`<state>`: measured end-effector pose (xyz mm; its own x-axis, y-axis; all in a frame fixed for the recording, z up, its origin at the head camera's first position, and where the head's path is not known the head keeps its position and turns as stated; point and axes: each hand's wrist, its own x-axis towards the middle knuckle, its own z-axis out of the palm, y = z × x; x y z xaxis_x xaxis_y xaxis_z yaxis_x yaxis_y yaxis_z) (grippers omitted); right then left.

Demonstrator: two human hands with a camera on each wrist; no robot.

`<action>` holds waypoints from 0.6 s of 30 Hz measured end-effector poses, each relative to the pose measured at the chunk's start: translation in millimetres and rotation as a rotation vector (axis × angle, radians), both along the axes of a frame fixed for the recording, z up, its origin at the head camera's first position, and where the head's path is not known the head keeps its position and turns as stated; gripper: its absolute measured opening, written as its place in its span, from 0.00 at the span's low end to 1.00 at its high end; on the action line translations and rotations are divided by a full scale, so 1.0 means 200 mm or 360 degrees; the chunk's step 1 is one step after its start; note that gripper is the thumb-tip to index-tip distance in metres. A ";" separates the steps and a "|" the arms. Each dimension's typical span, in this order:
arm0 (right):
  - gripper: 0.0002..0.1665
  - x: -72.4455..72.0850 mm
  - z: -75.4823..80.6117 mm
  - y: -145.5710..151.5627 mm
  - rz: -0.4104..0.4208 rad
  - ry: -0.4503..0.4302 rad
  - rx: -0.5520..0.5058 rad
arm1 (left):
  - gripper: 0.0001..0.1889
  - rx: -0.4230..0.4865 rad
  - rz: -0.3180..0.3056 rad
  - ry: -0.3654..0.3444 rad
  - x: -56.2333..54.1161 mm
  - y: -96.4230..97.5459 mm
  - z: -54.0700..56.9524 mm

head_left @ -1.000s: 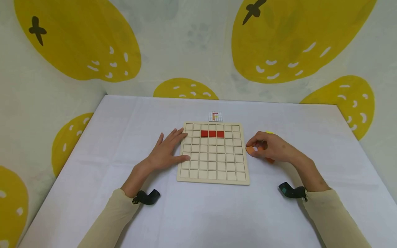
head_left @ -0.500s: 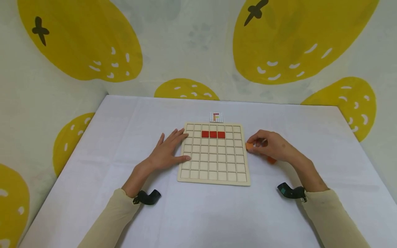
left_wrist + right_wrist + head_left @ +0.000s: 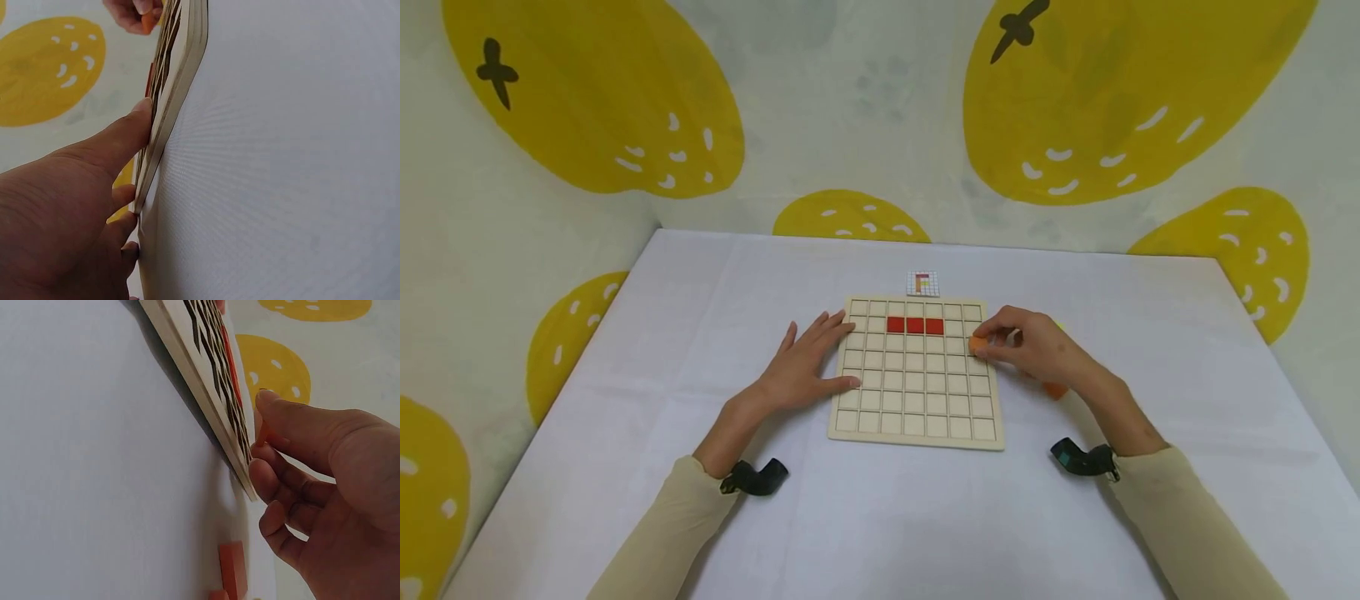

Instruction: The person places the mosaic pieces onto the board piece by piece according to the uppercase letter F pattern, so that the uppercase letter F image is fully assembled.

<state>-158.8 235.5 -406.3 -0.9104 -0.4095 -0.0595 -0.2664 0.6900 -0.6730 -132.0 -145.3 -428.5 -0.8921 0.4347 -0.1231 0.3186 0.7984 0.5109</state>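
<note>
A pale wooden grid board (image 3: 902,400) lies on the white table. Three red square tiles (image 3: 914,325) fill neighbouring cells in its second row from the back. My left hand (image 3: 797,367) rests on the board's left edge, thumb and fingers spread over the rim. Between thumb and fingertips, my right hand (image 3: 1033,346) pinches an orange tile (image 3: 977,345) over the board's right edge. In the right wrist view the orange tile (image 3: 264,432) stands on edge in the pinch, partly hidden by the thumb.
Behind the board lies a small card (image 3: 922,283) printed with a coloured grid pattern. More orange tiles (image 3: 1056,390) lie right of the board, partly covered by the right hand. A bit of yellow shows behind that hand. A patterned wall stands beyond the table.
My right hand has lifted an orange tile from the pieces at the right and moved left with it, over the board's right edge. The left hand stays where it was.
</note>
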 end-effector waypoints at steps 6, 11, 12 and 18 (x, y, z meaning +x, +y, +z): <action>0.14 -0.02 -0.01 -0.09 0.0026 0.0053 -0.0042 | 0.47 0.0002 0.0009 0.0008 0.00 0.00 0.01; 0.16 -0.03 -0.02 -0.14 0.0041 0.0075 -0.0043 | 0.47 0.0015 -0.0004 0.0011 0.00 0.00 0.00; 0.16 -0.03 -0.02 -0.15 0.0048 0.0079 -0.0046 | 0.47 0.0015 -0.0006 0.0012 0.00 0.00 0.00; 0.15 -0.02 -0.01 -0.20 0.0042 0.0022 -0.0030 | 0.47 0.0013 -0.0004 0.0013 0.00 0.00 -0.01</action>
